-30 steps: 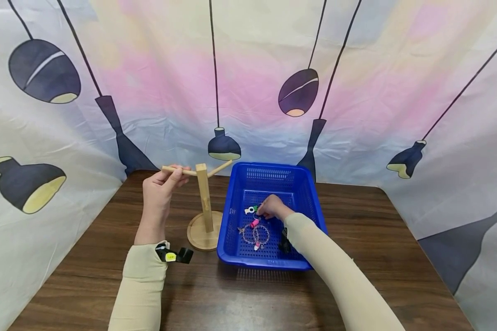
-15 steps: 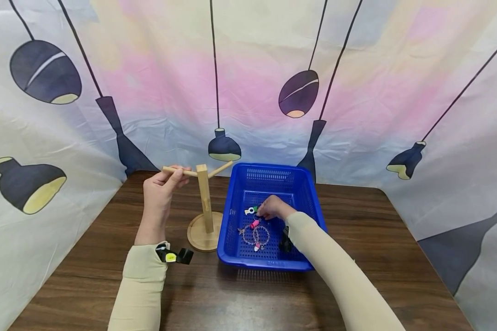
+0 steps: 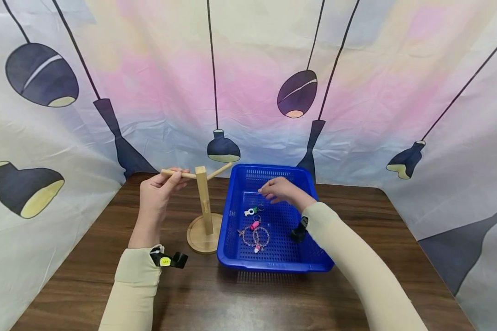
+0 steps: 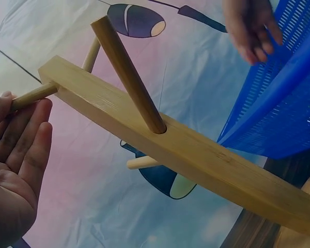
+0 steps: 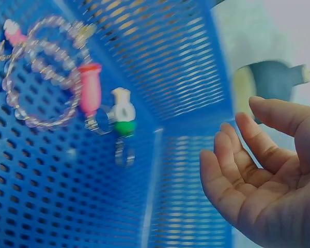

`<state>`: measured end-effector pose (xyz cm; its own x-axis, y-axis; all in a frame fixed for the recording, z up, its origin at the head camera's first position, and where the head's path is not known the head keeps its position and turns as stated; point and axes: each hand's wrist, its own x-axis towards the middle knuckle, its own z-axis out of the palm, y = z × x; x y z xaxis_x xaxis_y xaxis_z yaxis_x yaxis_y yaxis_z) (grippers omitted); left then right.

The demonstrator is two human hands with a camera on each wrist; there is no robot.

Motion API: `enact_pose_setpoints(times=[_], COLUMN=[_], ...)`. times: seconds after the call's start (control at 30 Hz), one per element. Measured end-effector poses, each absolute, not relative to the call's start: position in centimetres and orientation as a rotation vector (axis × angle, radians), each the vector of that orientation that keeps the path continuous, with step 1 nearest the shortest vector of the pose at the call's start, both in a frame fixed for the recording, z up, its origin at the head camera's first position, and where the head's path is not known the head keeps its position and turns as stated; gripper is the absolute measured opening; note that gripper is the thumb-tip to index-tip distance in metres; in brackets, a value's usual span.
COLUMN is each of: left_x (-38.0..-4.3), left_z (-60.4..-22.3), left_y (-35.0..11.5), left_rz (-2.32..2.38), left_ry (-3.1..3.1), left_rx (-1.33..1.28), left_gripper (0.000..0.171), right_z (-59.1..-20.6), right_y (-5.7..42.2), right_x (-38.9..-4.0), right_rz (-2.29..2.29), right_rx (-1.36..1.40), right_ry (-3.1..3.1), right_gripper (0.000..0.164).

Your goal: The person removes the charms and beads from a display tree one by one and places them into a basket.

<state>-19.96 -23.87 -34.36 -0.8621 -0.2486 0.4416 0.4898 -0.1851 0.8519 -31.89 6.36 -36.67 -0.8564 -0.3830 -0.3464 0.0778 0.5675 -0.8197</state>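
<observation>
My left hand [image 3: 159,188] pinches an upper peg of the wooden stand [image 3: 205,202] between thumb and fingers; the left wrist view shows the peg [image 4: 35,97] in that grip. Above the back of the blue basket [image 3: 275,265] hovers my right hand [image 3: 279,189], its fingers loosely bent and holding nothing. On the basket floor below it lie a green and white keychain [image 5: 125,113], a pink keychain [image 5: 90,90] and beaded bracelets [image 5: 41,123] with small charms. The keychains' metal rings show in the right wrist view.
The basket stands on a dark wooden table [image 3: 248,303], just right of the stand's round base [image 3: 196,236]. More pegs stick out of the post, one toward the basket's back left corner. A printed cloth [image 3: 257,92] hangs behind the table.
My right hand has let go of the green and white keychain and risen up and back, leaving it on the basket floor. The left hand keeps its grip on the peg.
</observation>
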Motion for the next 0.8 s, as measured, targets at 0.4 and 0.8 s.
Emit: enact_pose_setpoints(times=[0.4, 0.8], left_x=[-19.5, -17.2], left_z=[-34.2, -36.0], left_y=[-24.5, -26.3], left_rz=[-2.038, -1.812], left_ry=[-1.714, -2.131], left_rx=[-0.277, -0.161], left_gripper=[0.026, 0.023], right_z=[-34.2, -37.6], right_y=[12.5, 20.9], right_x=[-26.5, -22.4], right_rz=[-1.331, -1.772], right_rx=[-0.478, -0.300], right_ry=[2.313, 2.203], right_gripper=[0.037, 0.026])
